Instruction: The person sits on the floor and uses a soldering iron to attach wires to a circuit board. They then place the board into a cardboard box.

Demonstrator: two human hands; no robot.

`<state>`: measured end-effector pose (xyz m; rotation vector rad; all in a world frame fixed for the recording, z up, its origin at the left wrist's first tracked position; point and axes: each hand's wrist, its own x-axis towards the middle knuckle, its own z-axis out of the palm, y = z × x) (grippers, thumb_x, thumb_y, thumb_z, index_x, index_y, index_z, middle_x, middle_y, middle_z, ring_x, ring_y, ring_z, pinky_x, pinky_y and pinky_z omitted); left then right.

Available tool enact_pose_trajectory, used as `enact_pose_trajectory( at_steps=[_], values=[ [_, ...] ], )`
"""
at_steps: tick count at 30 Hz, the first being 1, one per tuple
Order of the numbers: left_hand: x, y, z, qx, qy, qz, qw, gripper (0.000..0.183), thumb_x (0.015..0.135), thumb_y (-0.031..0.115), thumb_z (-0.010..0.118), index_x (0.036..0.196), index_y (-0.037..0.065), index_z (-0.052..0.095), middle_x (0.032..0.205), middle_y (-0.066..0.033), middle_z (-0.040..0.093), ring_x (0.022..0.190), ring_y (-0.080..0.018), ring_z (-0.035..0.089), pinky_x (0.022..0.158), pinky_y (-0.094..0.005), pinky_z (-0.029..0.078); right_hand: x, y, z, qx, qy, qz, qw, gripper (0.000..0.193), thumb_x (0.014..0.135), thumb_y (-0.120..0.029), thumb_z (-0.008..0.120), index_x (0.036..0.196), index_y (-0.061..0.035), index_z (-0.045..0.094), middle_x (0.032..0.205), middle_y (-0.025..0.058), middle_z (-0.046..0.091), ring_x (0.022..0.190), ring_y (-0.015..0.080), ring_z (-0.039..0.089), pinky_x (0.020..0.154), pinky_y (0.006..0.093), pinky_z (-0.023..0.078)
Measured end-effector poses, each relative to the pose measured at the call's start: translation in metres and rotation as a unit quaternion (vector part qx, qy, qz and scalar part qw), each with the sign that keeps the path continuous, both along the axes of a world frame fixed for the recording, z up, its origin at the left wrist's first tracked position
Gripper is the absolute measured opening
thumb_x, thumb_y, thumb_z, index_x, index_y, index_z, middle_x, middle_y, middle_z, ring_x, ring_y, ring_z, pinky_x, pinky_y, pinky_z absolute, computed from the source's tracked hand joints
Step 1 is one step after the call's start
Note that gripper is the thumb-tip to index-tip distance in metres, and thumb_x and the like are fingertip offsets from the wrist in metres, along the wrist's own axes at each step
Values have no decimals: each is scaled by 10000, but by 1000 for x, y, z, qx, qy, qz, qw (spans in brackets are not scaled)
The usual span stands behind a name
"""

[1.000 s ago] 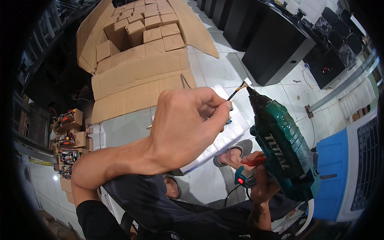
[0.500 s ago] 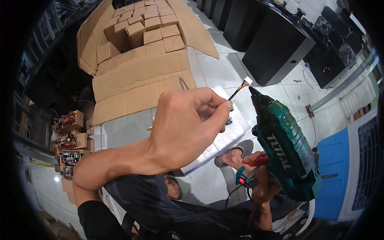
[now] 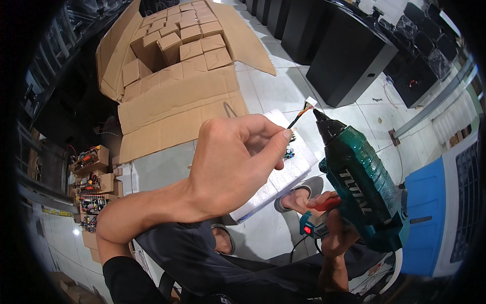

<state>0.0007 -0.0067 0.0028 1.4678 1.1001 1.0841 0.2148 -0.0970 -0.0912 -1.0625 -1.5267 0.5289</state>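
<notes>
Between thumb and forefinger, my left hand [image 3: 238, 162] pinches a black cable [image 3: 293, 123] that fans into thin coloured wires. A small white connector [image 3: 311, 103] tips those wires. Wrapped round the handle of a teal and black hot glue gun [image 3: 359, 182] is my right hand [image 3: 334, 228], its fingers at the red trigger [image 3: 326, 204]. The gun's dark nozzle [image 3: 319, 115] points up and left, right beside the connector; whether they touch I cannot tell. Below my left hand lies a white wrapped block [image 3: 298, 164], with a small circuit board [image 3: 289, 153] partly hidden by my fingers.
A large open carton [image 3: 177, 101] packed with small brown boxes stands ahead on the left. Black cabinets [image 3: 349, 61] line the far right. A blue and white appliance [image 3: 428, 213] stands close on the right. Circuit assemblies [image 3: 91, 187] are stacked at the left.
Both hands keep their grips. The connector and the nozzle tip have shifted very slightly to the left, staying close together; the whole view has moved a little.
</notes>
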Motion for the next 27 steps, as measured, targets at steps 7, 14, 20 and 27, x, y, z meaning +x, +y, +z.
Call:
enact_pose_trajectory(
  at_steps=[7,14,20,27],
  values=[
    [0,0,-2,3,-1,-5,1000,193,960,96,666,995,-91,697,737,-71,689,592,-50,611,489,-181,483,0,1,0,-14,38,12,999,260,972,-109,499,1090,118,545,924,208,656,828,291,683,794,446,587],
    [1,0,-4,14,-2,9,1000,162,947,78,675,975,-81,695,742,-61,689,612,-52,617,500,-187,485,-2,2,4,8,17,16,1000,243,984,-101,479,1074,111,557,923,206,651,837,290,671,791,446,588],
    [1,0,-5,19,-4,17,1000,142,939,62,680,955,-79,692,738,-63,691,613,-48,612,496,-188,476,-10,3,8,-5,83,29,996,226,984,-91,503,1078,110,550,921,207,644,834,282,662,784,441,586],
    [1,1,-5,30,2,17,999,135,940,51,676,951,-82,692,731,-62,690,601,-44,603,494,-184,466,-11,4,8,3,63,46,997,206,970,-78,512,1038,111,561,893,201,645,803,268,659,740,412,560]
  ],
)
